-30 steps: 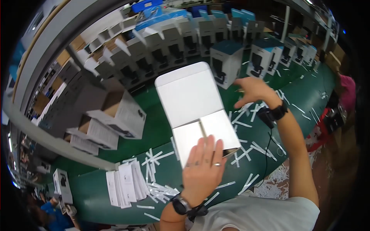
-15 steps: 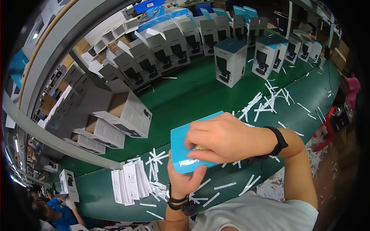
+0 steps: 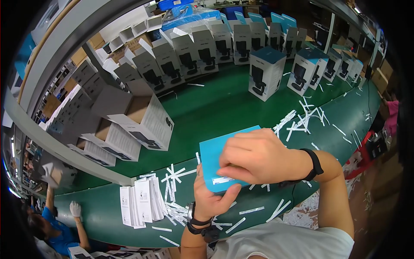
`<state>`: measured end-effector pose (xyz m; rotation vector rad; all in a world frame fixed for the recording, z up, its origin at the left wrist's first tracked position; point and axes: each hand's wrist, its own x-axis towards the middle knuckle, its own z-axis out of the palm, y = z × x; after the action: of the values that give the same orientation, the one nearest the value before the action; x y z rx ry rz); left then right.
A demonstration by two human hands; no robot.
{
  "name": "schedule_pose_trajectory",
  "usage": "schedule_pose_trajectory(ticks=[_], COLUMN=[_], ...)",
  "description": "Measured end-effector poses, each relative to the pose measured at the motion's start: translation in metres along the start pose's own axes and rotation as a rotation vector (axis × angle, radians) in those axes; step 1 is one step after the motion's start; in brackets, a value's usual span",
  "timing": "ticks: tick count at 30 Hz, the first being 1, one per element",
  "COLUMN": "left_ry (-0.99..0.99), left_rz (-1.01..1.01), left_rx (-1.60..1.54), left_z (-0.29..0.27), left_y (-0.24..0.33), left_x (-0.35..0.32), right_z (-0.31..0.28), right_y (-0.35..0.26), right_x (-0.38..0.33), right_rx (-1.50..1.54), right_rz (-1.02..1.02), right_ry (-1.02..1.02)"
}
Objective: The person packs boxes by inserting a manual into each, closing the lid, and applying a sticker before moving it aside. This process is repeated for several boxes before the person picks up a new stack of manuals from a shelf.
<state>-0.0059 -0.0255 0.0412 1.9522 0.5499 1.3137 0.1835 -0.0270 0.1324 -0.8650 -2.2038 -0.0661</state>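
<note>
A carton with a light blue top [image 3: 215,155] stands on the green table [image 3: 215,108] right in front of me. My left hand [image 3: 211,198] grips its near side from below, thumb on the top by a small white label. My right hand [image 3: 258,157] lies flat across the blue top, fingers pointing left and pressing down. Both wrists wear dark bands.
Two closed blue-topped cartons [image 3: 267,73] stand at the far middle, with rows of open white cartons [image 3: 194,47] behind. Open cartons lie on their sides at left [image 3: 133,116]. A stack of white leaflets [image 3: 142,205] and scattered white paper strips [image 3: 306,116] lie on the table. Another person [image 3: 60,224] works at lower left.
One second ago the carton's white flaps stood open and my right hand reached away to the right. Since then the top has been closed and both hands hold it.
</note>
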Motion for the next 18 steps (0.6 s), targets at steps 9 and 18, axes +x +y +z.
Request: schedule_pose_trajectory(ticks=[9,18], left_ry=[-0.006,0.194], left_rz=[0.067,0.139], left_rx=[0.064,-0.095], left_z=[-0.004,0.006], left_y=[-0.006,-0.014], left_x=[-0.004,0.006], right_z=[-0.019,-0.054], right_y=[0.011,0.070], right_x=[-0.009,-0.136], right_rx=[0.689,0.139], right_rz=[-0.058,0.673], right_ry=[-0.061,0.408])
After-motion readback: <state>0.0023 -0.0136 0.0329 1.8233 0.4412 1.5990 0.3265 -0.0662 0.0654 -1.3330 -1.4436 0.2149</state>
